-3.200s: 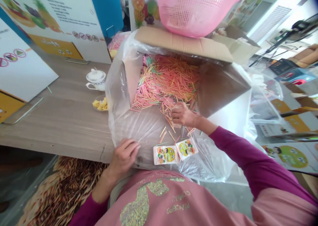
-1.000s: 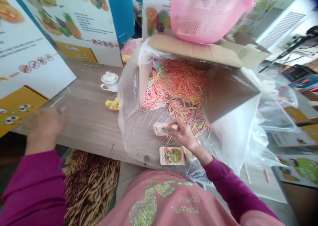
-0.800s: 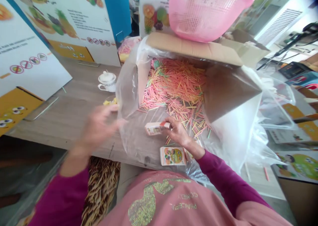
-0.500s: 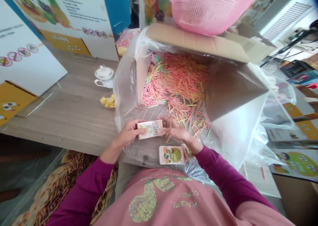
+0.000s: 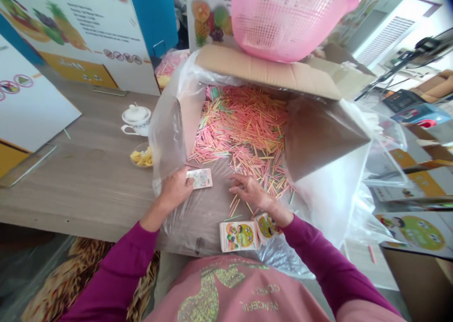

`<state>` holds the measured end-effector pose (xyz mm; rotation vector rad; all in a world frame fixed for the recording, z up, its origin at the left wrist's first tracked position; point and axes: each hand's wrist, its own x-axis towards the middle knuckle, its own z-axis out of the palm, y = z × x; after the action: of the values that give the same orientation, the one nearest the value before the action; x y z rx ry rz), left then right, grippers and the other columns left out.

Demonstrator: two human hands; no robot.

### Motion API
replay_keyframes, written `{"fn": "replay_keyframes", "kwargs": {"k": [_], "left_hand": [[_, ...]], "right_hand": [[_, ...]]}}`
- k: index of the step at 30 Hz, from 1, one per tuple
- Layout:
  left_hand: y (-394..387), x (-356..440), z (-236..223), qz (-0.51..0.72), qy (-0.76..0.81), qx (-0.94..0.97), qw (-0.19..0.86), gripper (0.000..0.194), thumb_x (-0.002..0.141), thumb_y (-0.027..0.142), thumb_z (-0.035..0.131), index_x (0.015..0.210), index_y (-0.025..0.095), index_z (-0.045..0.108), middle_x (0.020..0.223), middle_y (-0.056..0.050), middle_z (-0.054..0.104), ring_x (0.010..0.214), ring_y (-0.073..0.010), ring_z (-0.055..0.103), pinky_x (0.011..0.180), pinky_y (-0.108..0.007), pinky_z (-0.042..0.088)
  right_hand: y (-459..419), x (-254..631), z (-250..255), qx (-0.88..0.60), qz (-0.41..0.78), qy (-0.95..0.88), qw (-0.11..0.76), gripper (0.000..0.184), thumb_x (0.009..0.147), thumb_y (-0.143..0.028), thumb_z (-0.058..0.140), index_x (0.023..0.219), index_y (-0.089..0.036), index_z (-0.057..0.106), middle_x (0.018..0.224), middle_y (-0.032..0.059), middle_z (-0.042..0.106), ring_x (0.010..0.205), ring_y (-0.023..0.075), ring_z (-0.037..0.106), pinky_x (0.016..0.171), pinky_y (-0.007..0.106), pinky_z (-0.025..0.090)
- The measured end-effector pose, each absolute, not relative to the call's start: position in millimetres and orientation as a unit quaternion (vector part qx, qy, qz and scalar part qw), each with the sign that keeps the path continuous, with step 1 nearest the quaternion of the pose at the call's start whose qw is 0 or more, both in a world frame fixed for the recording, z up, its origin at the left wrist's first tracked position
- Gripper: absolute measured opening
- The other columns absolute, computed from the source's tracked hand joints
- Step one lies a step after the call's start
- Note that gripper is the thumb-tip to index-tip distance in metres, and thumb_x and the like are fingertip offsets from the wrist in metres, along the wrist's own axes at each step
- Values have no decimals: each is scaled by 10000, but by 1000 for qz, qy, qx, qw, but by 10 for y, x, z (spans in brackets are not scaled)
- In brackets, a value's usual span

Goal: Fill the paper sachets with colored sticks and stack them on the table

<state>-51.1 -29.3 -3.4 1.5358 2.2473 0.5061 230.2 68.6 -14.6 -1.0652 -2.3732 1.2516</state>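
My left hand (image 5: pixel 176 188) grips a small printed packet (image 5: pixel 202 178) by its left end, thumb on top, above the plastic-covered table. To the right of it, my right hand (image 5: pixel 250 191) has its fingers apart and slightly curled, with nothing visible in them. It hovers by the near edge of a spread of thin pink, yellow and green sticks (image 5: pixel 247 119). These spill out of a cardboard box (image 5: pixel 322 138) lying open toward me. Close to my body lies a stack of fruit-printed packets (image 5: pixel 239 237), with another printed packet (image 5: pixel 266 227) leaning beside it under my right wrist.
A pink mesh basket (image 5: pixel 290 25) rests above the box. On the left stand a white lidded cup (image 5: pixel 137 119), a small dish of yellow pieces (image 5: pixel 142 156) and large printed cartons (image 5: pixel 106 29). Clear plastic sheeting (image 5: pixel 343 171) drapes around the box.
My right hand has let go of the packet and opened away from it to the right. The left hand keeps the packet, slightly further left. The whole view has shifted a little.
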Motion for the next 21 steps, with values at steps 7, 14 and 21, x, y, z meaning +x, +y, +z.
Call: {"fn": "replay_keyframes", "kwargs": {"k": [7, 14, 21], "left_hand": [[-191, -503, -36, 214, 790, 521, 241, 432, 926, 302, 599, 1315, 202, 759, 1017, -70, 827, 884, -265, 765, 817, -343, 583], [-429, -455, 79, 96, 801, 590, 28, 476, 1028, 392, 578, 1395, 111, 694, 1215, -225, 730, 1117, -397, 681, 941, -494, 561], [-487, -271, 13, 156, 656, 738, -21, 255, 963, 288, 678, 1180, 209, 785, 1252, -170, 735, 1145, -373, 619, 977, -522, 538]], "right_hand": [[939, 2428, 103, -472, 163, -862, 81, 244, 1005, -209, 622, 1150, -196, 818, 1078, 117, 823, 953, 239, 746, 832, 304, 527], [1336, 2307, 395, -498, 33, -866, -32, 329, 1047, -214, 572, 1306, -156, 766, 1381, 200, 721, 1277, 296, 671, 1074, 359, 532], [1771, 1905, 121, -499, 33, -865, -33, 370, 1005, -181, 606, 1339, -100, 744, 1460, 285, 664, 1392, 432, 576, 1158, 622, 488]]}}
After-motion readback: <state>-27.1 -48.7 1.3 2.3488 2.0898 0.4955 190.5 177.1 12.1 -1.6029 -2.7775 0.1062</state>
